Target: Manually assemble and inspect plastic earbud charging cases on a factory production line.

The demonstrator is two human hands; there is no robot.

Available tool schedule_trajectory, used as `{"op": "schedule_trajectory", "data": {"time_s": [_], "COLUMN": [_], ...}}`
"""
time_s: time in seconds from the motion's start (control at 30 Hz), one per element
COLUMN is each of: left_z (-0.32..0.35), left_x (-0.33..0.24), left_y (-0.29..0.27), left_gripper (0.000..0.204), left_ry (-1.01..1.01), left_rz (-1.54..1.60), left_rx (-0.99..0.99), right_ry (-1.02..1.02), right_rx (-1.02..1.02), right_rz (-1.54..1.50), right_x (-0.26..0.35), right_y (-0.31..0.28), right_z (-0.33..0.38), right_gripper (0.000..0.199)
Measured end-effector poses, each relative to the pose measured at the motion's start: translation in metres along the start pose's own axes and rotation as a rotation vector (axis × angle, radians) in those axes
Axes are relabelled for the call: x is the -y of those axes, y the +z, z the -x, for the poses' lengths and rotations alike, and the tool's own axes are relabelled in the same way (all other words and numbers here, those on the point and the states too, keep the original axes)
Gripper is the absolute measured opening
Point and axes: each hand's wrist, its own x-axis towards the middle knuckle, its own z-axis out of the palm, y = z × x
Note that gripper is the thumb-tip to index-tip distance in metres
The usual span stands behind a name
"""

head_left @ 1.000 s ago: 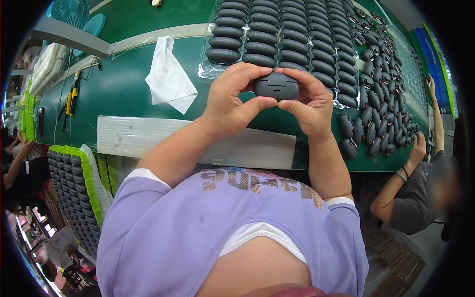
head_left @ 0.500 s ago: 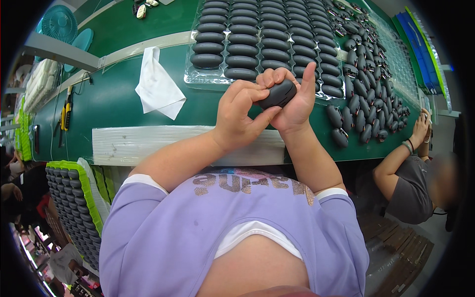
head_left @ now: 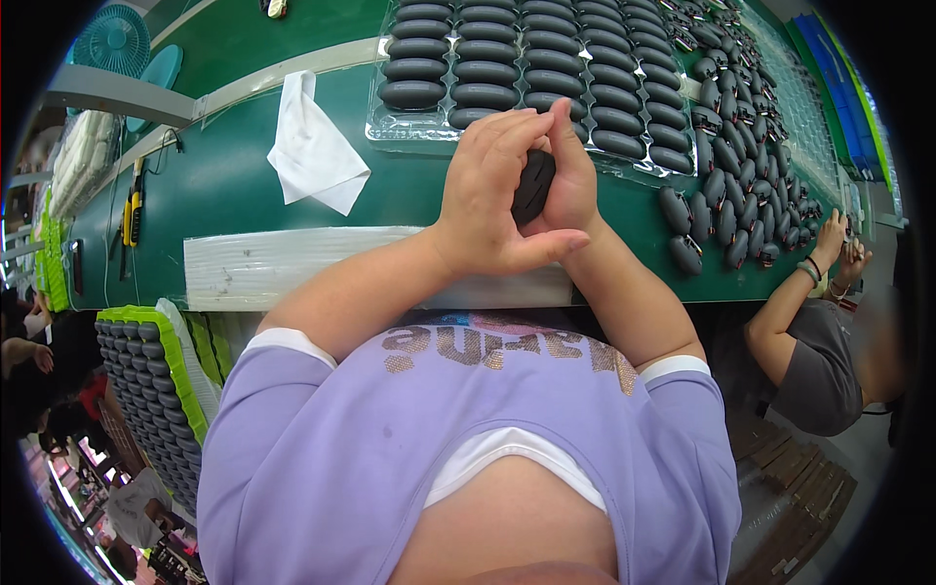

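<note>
A dark grey, oval, ribbed case (head_left: 532,185) stands on edge, pressed between two hands above the near green table edge.

this is a factory assembly line. a long green workbench (head_left: 244,185) runs across the view, with a clear plastic tray (head_left: 375,122) holding neat rows of identical dark oval cases (head_left: 485,70), and many more of the same cases stand loose in a crowd (head_left: 726,190) further along the bench. a green crate (head_left: 146,390) beside the bench holds still more rows of them. another person (head_left: 814,331) works at the same bench nearby. a white cloth (head_left: 314,146), a yellow tool (head_left: 132,216) and a small fan (head_left: 115,41) lie about.
</note>
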Motion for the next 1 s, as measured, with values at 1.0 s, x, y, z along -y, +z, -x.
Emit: {"op": "schedule_trajectory", "data": {"time_s": [1.0], "left_z": [0.008], "left_x": [0.012], "left_y": [-0.023], "left_gripper": [0.044], "left_ry": [-0.847], "left_rz": [0.785], "left_rx": [0.115], "right_ry": [-0.71], "right_rx": [0.172], "right_rz": [1.477], "right_x": [0.041], "right_y": [-0.007], "right_z": [0.014], "right_gripper": [0.031]}}
